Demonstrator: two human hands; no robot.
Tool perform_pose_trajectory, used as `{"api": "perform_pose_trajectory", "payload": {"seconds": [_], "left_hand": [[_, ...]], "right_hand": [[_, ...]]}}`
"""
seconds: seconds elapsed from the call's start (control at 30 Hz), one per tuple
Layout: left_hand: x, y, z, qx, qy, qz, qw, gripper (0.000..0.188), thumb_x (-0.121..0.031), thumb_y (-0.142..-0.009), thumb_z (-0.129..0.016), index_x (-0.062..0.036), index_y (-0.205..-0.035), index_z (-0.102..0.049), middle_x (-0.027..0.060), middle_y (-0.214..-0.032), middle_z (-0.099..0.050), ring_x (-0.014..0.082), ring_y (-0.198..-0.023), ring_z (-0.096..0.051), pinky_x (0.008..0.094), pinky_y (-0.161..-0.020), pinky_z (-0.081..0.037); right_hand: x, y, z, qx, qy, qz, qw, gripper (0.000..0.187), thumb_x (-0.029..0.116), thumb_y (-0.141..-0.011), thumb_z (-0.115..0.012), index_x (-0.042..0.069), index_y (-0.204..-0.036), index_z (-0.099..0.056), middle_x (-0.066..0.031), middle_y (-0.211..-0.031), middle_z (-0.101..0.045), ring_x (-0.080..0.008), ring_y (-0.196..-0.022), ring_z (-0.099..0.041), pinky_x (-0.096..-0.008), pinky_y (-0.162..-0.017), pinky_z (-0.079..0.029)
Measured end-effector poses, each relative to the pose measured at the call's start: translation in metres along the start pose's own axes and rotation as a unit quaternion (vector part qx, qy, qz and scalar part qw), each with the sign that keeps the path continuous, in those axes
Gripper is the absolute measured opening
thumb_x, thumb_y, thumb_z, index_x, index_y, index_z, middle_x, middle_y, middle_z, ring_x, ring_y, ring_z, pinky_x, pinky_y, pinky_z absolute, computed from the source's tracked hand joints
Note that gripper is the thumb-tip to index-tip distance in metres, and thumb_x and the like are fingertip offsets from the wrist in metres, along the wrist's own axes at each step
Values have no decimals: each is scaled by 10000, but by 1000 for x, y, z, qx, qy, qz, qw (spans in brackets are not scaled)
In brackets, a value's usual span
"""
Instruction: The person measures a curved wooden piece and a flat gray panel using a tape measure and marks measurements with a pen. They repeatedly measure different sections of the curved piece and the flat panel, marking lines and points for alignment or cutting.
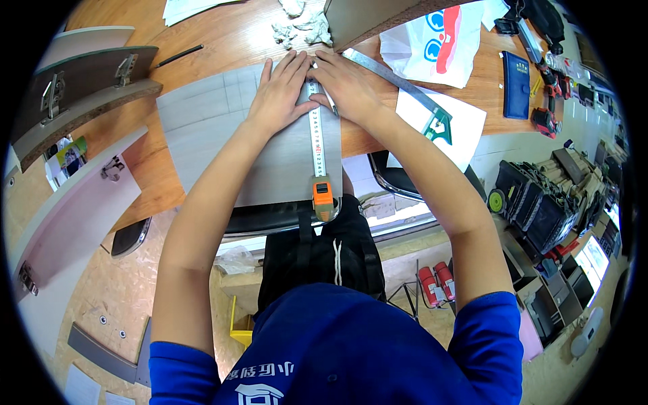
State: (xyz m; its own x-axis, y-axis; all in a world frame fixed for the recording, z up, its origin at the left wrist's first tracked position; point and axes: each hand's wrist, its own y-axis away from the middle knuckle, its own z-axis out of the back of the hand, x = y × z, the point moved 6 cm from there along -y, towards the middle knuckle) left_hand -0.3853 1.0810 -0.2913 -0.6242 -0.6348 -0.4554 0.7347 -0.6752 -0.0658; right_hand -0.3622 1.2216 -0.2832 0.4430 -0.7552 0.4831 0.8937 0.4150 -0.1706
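Note:
A grey board (236, 155) with drawn pencil lines lies on the wooden table. Along its right part runs an extended tape measure (322, 196), its orange case at the board's near edge. My left hand (280, 98) lies flat on the board, fingers stretched away from me, with the thumb against the tape blade. Just right of the blade, my right hand (347, 91) holds a slim pencil (332, 103), its fingers reaching to the blade's far end. The hands cover part of the blade there. Beyond my right hand lies a combination square (405, 84) with a green head.
Cabinet panels with hinges (50, 98) stand at left. A dark pen (179, 55), crumpled paper (307, 28) and an upright panel (364, 20) are at the far side. On the right are a plastic bag (432, 47), a blue notebook (516, 84) and power drills (545, 121).

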Motion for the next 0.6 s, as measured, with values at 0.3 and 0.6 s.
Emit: {"api": "perform_pose_trajectory", "payload": {"seconds": [0.3, 0.6], "left_hand": [[9, -10, 1, -25, 37, -13, 999, 912, -393, -681, -903, -89, -1441, -499, 119, -1409, -564, 301, -1350, -503, 561, -1168, -333], [5, -20, -2, 42, -20, -18, 999, 869, -392, -697, -901, -71, -1416, -532, 154, -1398, -556, 344, -1322, -520, 474, -1093, -396]], "right_hand": [[1, 9, -3, -32, 1, -2, 999, 385, 250, -831, -766, 106, -1167, -646, -109, -1375, -611, -321, -1373, -507, -483, -1135, -420], [0, 46, 4, -158, -66, -53, 984, 329, 166, -899, -735, 59, -1202, -667, -150, -1185, -695, -327, -1197, -634, -440, -1019, -503]]}}
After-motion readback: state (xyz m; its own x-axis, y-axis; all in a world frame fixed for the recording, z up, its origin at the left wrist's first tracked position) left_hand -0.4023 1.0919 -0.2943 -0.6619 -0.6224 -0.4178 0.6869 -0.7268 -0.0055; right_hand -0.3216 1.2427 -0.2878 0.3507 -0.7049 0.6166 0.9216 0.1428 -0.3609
